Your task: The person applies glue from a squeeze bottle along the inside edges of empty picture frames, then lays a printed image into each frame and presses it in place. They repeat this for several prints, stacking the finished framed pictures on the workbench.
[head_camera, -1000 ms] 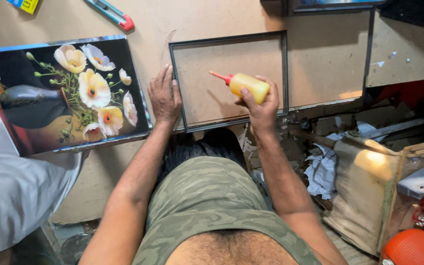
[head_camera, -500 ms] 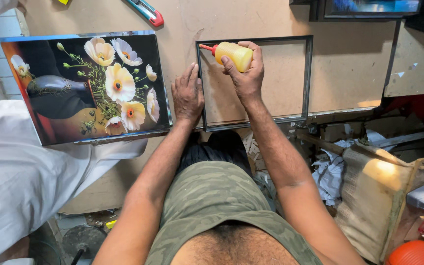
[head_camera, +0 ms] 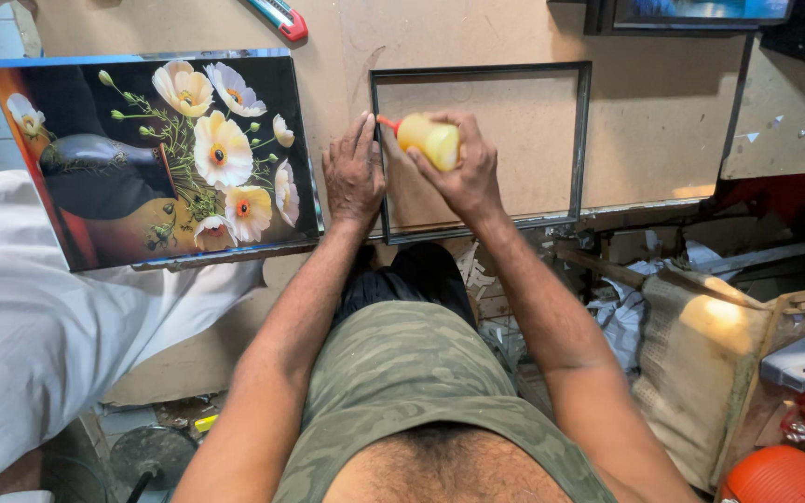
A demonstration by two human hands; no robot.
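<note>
Brown board tabletop [head_camera: 663,121] fills the upper view, w/ a cluttered floor below its front edge: crumpled paper [head_camera: 621,317], a woven sack [head_camera: 701,363], an orange container [head_camera: 780,475] bottom right.

Thin dark rectangular frame [head_camera: 577,140] lies flat on the tabletop, centre, its near rail along the front edge. Left hand [head_camera: 353,172] rests palm-down, fingers spread & flat, on the tabletop just beside the frame's left rail, holding nothing; fingertips touch or nearly touch that rail, can't tell which. Right hand [head_camera: 463,168] is closed round a yellow squeeze bottle [head_camera: 429,140], held sideways over the frame's left part. Bottle's red nozzle [head_camera: 388,122] points left, tip at the left rail near its upper half; contact can't be made out.

Left of the hands, apart from the frame, lies a glossy flower print [head_camera: 156,154]: white & yellow blooms, dark vase, dark ground. Red-and-teal utility knife [head_camera: 277,16] sits at the top edge, between print & frame. Another dark-framed picture [head_camera: 691,11] shows top right. White cloth [head_camera: 39,317] covers the left side, below the print.
</note>
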